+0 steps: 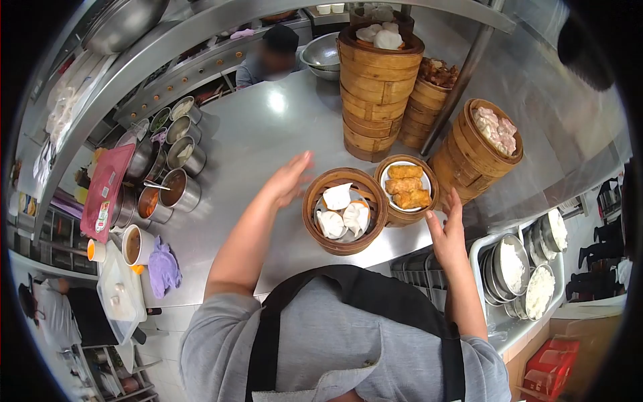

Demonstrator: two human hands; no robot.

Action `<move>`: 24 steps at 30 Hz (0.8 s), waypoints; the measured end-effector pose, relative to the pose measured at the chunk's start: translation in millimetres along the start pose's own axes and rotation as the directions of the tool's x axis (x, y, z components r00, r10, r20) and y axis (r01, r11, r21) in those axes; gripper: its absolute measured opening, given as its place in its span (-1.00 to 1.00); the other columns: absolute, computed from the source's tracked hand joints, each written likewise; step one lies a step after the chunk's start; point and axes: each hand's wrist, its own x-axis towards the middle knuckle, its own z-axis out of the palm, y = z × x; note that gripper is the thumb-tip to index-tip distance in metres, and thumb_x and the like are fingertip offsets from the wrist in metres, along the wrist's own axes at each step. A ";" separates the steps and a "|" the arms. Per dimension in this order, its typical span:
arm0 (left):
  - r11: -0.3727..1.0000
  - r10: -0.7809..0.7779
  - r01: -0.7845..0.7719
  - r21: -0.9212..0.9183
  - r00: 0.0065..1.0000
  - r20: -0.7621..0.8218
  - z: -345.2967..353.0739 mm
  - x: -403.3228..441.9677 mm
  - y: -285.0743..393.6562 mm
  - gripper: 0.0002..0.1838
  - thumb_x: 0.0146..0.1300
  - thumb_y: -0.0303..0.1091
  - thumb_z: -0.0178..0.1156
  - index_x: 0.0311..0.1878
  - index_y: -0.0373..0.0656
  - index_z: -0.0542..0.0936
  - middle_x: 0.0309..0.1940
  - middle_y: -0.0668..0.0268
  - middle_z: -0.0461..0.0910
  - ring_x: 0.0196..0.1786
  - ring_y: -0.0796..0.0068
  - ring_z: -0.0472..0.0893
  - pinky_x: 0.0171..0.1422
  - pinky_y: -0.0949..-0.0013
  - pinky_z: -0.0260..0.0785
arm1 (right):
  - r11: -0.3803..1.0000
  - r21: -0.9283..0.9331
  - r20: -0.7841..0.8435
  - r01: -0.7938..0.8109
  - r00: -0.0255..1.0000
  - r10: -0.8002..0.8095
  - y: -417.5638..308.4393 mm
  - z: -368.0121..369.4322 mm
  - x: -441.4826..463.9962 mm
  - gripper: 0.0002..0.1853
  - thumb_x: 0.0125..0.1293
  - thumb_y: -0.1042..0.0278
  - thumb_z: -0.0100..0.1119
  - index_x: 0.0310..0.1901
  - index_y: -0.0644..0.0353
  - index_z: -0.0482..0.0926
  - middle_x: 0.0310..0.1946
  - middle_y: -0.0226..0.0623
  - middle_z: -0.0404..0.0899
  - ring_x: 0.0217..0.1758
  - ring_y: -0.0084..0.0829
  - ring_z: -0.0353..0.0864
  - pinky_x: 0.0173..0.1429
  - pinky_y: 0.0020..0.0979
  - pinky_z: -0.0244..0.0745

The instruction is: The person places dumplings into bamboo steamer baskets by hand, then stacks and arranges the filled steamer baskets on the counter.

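My left hand (289, 179) is held over the steel counter, fingers apart and empty, just left of a round bamboo steamer (315, 231). Inside that steamer lie three pale dumplings (333, 224) on a small dish. Touching its right side is a second steamer (400, 218), where several golden rolls (405, 184) sit on a white oval plate. My right hand (451, 231) is at the right of the rolls, thumb and fingers spread, holding nothing. Behind it leans in view a tall steamer stack (469, 154) topped with pinkish dumplings (495, 130).
A taller steamer stack (375, 94) stands at the back beside a metal post (462, 80). Metal pots (181, 187), a pink lid (104, 194) and a purple cloth (164, 266) are at left. Rice bowls (512, 268) sit at right. Two other people are at work farther off.
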 end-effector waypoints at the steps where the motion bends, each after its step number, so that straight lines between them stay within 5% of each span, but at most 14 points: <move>1: 0.996 -0.037 0.037 -0.079 0.999 0.002 -6.3 -17.8 -14.4 -0.12 0.33 0.31 -0.08 0.51 -0.05 -0.04 0.51 0.03 -0.10 0.50 -0.05 0.01 0.41 -0.28 -0.01 | 1.000 0.002 -0.001 -0.001 1.000 0.001 4.3 0.6 -2.1 -0.23 0.33 0.32 0.15 0.40 0.45 -0.06 0.33 0.25 0.15 0.43 -0.02 0.18 0.44 -0.18 0.15; 3: 0.985 -0.073 0.074 -0.157 0.997 0.013 -8.2 -52.1 -36.0 -0.11 0.32 0.34 -0.10 0.50 -0.06 -0.02 0.50 0.03 -0.09 0.50 -0.05 0.02 0.42 -0.27 -0.01 | 0.972 0.202 0.079 -0.124 0.991 0.110 17.2 5.6 -4.2 -0.23 0.35 0.29 0.13 0.40 0.45 -0.07 0.35 0.26 0.12 0.45 -0.01 0.15 0.44 -0.17 0.14; 5: 0.970 -0.116 0.126 -0.209 0.991 0.060 -4.5 -79.3 -41.9 -0.11 0.33 0.36 -0.14 0.50 -0.09 -0.01 0.50 0.02 -0.09 0.49 -0.08 0.02 0.43 -0.24 -0.01 | 0.973 0.210 0.052 -0.095 0.995 0.086 24.5 11.5 -2.5 -0.22 0.35 0.25 0.13 0.40 0.46 -0.06 0.35 0.23 0.13 0.45 0.02 0.14 0.44 -0.14 0.15; 8: 0.996 -0.033 0.028 -0.081 0.998 -0.060 -9.5 -82.1 -42.9 -0.11 0.34 0.36 -0.19 0.50 -0.11 -0.03 0.50 0.01 -0.07 0.49 -0.10 0.04 0.44 -0.21 -0.01 | 0.966 -0.249 -0.079 0.061 0.993 -0.083 -11.7 6.8 0.7 -0.20 0.28 0.23 0.18 0.39 0.43 0.00 0.29 0.23 0.22 0.38 0.09 0.22 0.42 -0.10 0.15; 11: 0.995 0.069 -0.076 -0.061 0.991 -0.116 -8.0 -66.9 -20.4 -0.12 0.35 0.36 -0.19 0.51 -0.08 -0.03 0.49 0.01 -0.06 0.50 -0.10 0.02 0.44 -0.21 -0.01 | 0.908 -0.328 -0.024 0.260 0.959 -0.283 -33.3 2.9 19.7 -0.22 0.27 0.27 0.19 0.38 0.44 0.03 0.28 0.25 0.23 0.36 0.09 0.25 0.41 -0.12 0.15; 14: 0.992 0.127 -0.128 -0.006 0.989 -0.077 4.9 -39.7 18.2 -0.13 0.34 0.36 -0.20 0.51 -0.05 -0.03 0.50 0.00 -0.07 0.51 -0.10 -0.01 0.45 -0.21 -0.03 | 0.939 0.097 -0.022 0.331 0.944 -0.330 -44.9 19.7 67.0 -0.27 0.29 0.36 0.09 0.43 0.32 -0.01 0.33 0.19 0.19 0.35 -0.03 0.29 0.36 -0.15 0.25; 16: 0.988 0.146 -0.146 -0.040 0.989 0.001 12.4 -7.8 40.2 -0.08 0.30 0.41 -0.18 0.52 -0.01 -0.09 0.51 0.00 -0.13 0.52 -0.14 -0.08 0.46 -0.22 -0.07 | 0.945 0.296 0.051 0.136 0.986 -0.157 -57.3 27.7 114.5 -0.27 0.29 0.45 -0.02 0.45 0.26 -0.07 0.36 0.14 0.17 0.32 -0.08 0.32 0.35 -0.20 0.28; 18: 0.988 0.154 -0.153 -0.025 0.987 0.046 20.6 28.2 59.1 -0.01 0.24 0.48 -0.22 0.53 0.05 -0.21 0.54 0.04 -0.32 0.54 -0.19 -0.27 0.44 -0.35 -0.16 | 0.923 0.346 0.107 -0.167 0.985 0.138 -64.3 43.6 164.0 -0.26 0.26 0.48 -0.11 0.47 0.22 -0.11 0.27 0.07 0.28 0.21 -0.16 0.42 0.26 -0.27 0.38; 20: 0.983 0.185 -0.185 -0.019 0.983 0.017 35.9 54.7 76.5 0.02 0.20 0.52 -0.22 0.53 0.09 -0.27 0.54 0.06 -0.40 0.53 -0.19 -0.35 0.42 -0.40 -0.18 | 0.883 0.288 0.203 -0.370 0.925 0.321 -62.5 54.3 197.4 -0.30 0.21 0.54 -0.08 0.43 0.20 0.05 0.19 -0.05 0.35 0.04 -0.21 0.46 0.15 -0.21 0.46; 24: 0.975 0.221 -0.221 -0.033 0.975 0.001 56.2 84.9 97.6 0.09 0.09 0.63 -0.31 0.52 0.18 -0.35 0.53 0.17 -0.55 0.51 -0.18 -0.52 0.35 -0.55 -0.27 | 0.823 0.332 0.396 -0.461 0.860 0.322 -62.4 71.3 214.3 -0.47 0.15 0.60 -0.04 0.23 0.21 0.33 0.06 -0.18 0.42 -0.03 -0.25 0.46 0.09 -0.13 0.48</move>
